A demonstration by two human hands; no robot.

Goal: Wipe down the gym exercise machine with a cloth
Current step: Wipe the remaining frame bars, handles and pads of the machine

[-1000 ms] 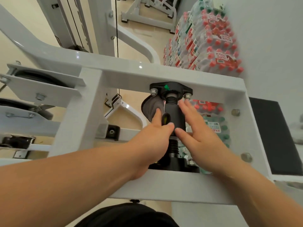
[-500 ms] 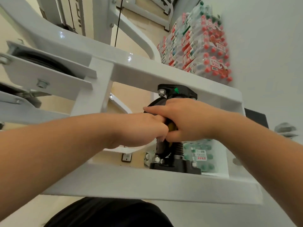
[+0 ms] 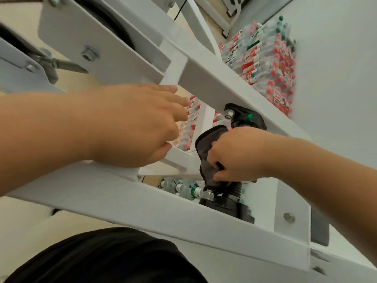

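Packs of red-capped water bottles [image 3: 265, 64] stand stacked against the wall [image 3: 336, 78].

You have just one camera, on your head. It looks forward and down, tipped sideways, very close to the white machine frame [image 3: 183, 219]. Bottle packs [image 3: 265, 64] sit farther back at 1 o'clock.

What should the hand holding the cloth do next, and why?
Probably slide down the post. The right hand grips the dark grey cloth around the middle of the black upright handle, whose ribbed lower end shows bare below the fist, so it likely needs wiping. The left hand is open and holds nothing.
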